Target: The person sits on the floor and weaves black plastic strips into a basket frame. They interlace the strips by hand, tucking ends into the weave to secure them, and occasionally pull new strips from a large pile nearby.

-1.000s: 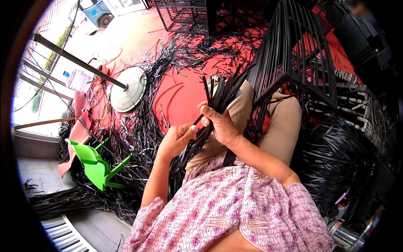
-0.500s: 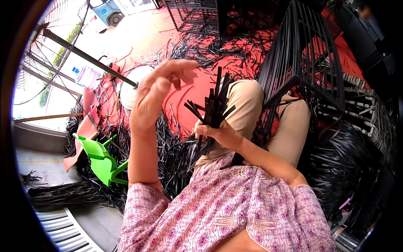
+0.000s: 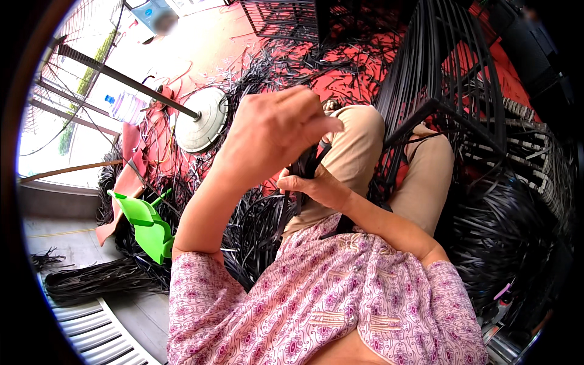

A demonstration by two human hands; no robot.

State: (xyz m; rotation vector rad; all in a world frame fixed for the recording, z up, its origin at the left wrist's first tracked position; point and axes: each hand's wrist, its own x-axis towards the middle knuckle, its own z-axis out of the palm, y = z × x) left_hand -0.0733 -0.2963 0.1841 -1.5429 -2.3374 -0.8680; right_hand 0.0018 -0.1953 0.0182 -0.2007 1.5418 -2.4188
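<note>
A bundle of flat black strips (image 3: 307,163) is gripped in my right hand (image 3: 325,190), near my left knee, with the fingers wrapped round its lower part. My left hand (image 3: 274,134) is right over the top of that bundle and hides its upper ends. Its fingers are curled in and the thumb points right; whether they hold the strip ends cannot be seen. Loose black strips (image 3: 249,231) lie heaped below my hands, beside my left leg.
A white round stand base (image 3: 198,137) with a pole is at left, near a green plastic chair (image 3: 152,228). A black frame strung with strips (image 3: 435,91) stands at right. More strips (image 3: 505,231) pile up at right; scraps litter the red floor (image 3: 344,88).
My left hand has moved right and turned, from raised with loose fingers to curled over the top of the bundle. My right hand keeps its grip in nearly the same place.
</note>
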